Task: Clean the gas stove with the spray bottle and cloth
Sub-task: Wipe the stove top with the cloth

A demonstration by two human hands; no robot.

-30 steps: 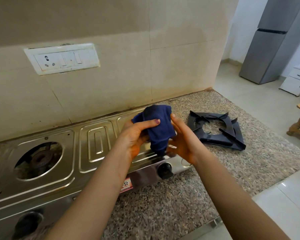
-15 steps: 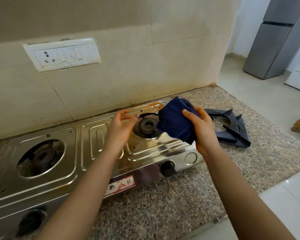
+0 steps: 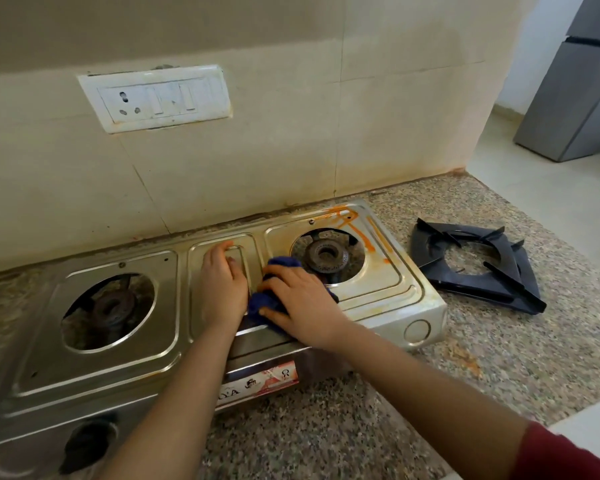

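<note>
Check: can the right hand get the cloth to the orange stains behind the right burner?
Probably yes: right hand and cloth sit beside that burner; pan support is off, stains lie uncovered.

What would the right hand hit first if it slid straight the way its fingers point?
Most likely the left hand. The right hand, gripping the blue cloth on the stove, points leftward, and the left hand rests on the middle panel just beside the cloth.
</note>
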